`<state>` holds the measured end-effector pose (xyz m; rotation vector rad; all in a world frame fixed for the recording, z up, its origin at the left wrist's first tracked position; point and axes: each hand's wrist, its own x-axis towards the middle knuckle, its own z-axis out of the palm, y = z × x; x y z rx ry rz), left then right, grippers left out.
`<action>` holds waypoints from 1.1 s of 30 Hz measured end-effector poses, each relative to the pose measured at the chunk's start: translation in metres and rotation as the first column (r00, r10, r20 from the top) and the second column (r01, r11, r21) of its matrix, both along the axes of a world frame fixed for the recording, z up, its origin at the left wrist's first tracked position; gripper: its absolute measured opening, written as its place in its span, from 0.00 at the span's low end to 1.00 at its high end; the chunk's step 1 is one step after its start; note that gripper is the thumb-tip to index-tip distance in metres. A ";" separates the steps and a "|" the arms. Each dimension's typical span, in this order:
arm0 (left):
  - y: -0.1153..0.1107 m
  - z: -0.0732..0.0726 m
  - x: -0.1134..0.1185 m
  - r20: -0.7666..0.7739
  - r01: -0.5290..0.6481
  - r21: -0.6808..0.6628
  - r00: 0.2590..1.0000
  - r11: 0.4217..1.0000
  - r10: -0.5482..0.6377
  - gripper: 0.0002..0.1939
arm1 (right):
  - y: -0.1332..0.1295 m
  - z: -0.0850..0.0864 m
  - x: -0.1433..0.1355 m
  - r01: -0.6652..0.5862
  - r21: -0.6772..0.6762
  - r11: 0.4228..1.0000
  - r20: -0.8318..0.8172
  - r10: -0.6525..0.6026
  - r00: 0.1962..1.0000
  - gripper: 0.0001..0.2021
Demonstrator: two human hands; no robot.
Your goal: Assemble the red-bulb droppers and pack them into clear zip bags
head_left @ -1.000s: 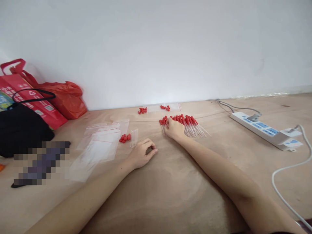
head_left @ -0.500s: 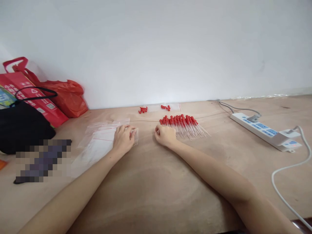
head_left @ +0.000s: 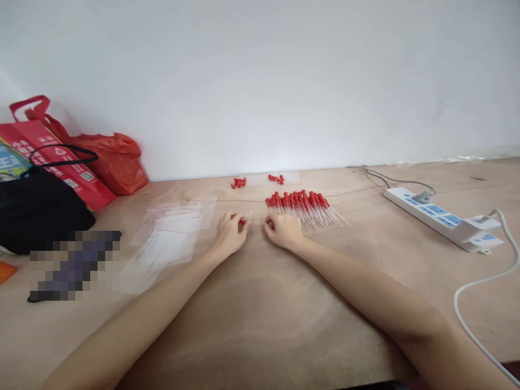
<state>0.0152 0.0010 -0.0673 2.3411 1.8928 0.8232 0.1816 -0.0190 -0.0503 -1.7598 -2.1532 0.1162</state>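
Observation:
My left hand [head_left: 232, 233] is closed with curled fingers near the middle of the table. A red rubber bulb [head_left: 242, 221] shows between its fingertips, and thin clear tubes [head_left: 249, 218] stick out beside them, partly hidden. Just to the right, my right hand [head_left: 283, 229] has its fingers pinched together; what they may hold is hidden. Behind and beside it lies a row of droppers [head_left: 303, 203], red bulbs away from me and clear tubes towards me. Loose red bulbs [head_left: 239, 183] lie farther back.
Clear zip bags [head_left: 176, 233] lie spread left of my left hand. Another clear bag [head_left: 257, 179] lies near the wall between small red bulb piles. A power strip [head_left: 439, 216] with cables is at right. Red bags [head_left: 109, 162] and a black bag [head_left: 40, 214] stand at left.
My left hand has moved right, off the zip bags and closer to my right hand; a red bulb now shows in its fingers. My right hand has shifted slightly right.

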 end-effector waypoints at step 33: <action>-0.009 0.000 -0.015 0.189 0.045 -0.019 0.981 0.999 -0.040 0.11 | -0.003 0.002 0.017 0.126 0.068 0.990 -0.002 -0.126 0.992 0.16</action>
